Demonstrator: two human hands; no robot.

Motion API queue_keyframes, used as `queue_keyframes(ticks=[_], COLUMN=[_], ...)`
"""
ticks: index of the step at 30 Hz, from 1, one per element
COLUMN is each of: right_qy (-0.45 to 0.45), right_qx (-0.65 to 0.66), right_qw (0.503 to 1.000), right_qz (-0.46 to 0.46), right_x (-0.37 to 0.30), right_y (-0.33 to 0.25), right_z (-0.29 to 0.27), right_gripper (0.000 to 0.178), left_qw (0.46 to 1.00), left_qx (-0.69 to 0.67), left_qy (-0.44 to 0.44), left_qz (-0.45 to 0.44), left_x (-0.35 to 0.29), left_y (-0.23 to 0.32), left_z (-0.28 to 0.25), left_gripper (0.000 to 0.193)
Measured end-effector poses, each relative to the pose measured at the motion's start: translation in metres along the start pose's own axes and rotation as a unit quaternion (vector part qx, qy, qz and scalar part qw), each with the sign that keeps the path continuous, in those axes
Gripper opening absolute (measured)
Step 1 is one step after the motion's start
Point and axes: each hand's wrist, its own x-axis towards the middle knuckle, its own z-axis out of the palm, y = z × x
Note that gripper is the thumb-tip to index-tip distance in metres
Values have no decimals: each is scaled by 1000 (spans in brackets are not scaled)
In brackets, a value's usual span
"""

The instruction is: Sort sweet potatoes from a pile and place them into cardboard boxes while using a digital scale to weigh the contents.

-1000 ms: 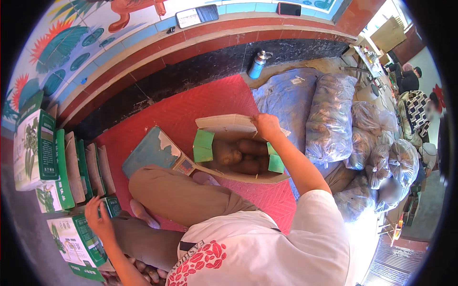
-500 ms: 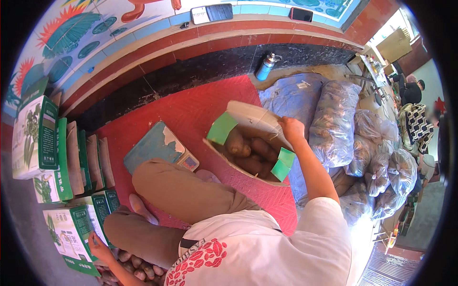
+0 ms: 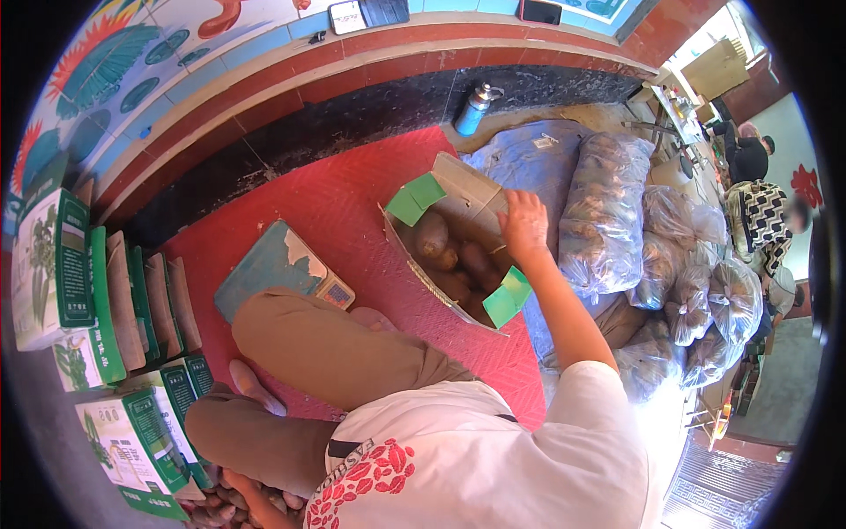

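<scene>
My right hand is at the right edge of an open cardboard box, its fingers bent over the raised brown flap. Green end flaps stick out from the box. Inside lie several large brown tubers, plump and elongated. Low at the left, my left hand reaches down beside my knee to a pile of smaller reddish-brown tubers. Its fingers are largely hidden, and I cannot tell whether it holds one. A flat scale with a worn blue top lies on the red mat near my knee.
Green-and-white cartons stand stacked along the left. Filled clear plastic bags sit to the right on a blue sheet. By the wall stands a blue flask. The red mat spreads underneath. People are at the far right.
My left hand has moved from the cartons down to the tuber pile. My right hand has shifted along the box edge, and the box flap stands differently. The view has shifted slightly.
</scene>
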Motion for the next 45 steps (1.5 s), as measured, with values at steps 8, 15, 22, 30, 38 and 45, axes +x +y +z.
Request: queue_keyframes(ticks=[8, 15, 22, 30, 38, 45], right_qy=[78, -9, 1, -75, -61, -50], right_qx=[174, 213, 220, 155, 131, 112], right_qw=[967, 959, 956, 968, 973, 979], right_qz=[-170, -185, -196, -182, -179, -162], right_x=[-18, -40, -41, -48, -45, -48], right_y=[-104, -141, -146, -148, -155, -161], right_z=[-11, 17, 14, 30, 40, 33], right_gripper=[39, 30, 38, 57, 38, 34], left_qw=[994, 991, 984, 977, 967, 954], left_qx=[-66, -46, -29, -9, 24, 52], left_qy=[-82, -113, -148, -178, -209, -239], left_qz=[29, 59, 93, 121, 144, 171], left_x=[1, 18, 34, 41, 43, 45], left_y=[-54, -45, -32, -23, -24, -20], left_z=[54, 92, 131, 164, 177, 190], left_gripper=[32, 32, 32, 32, 32, 32])
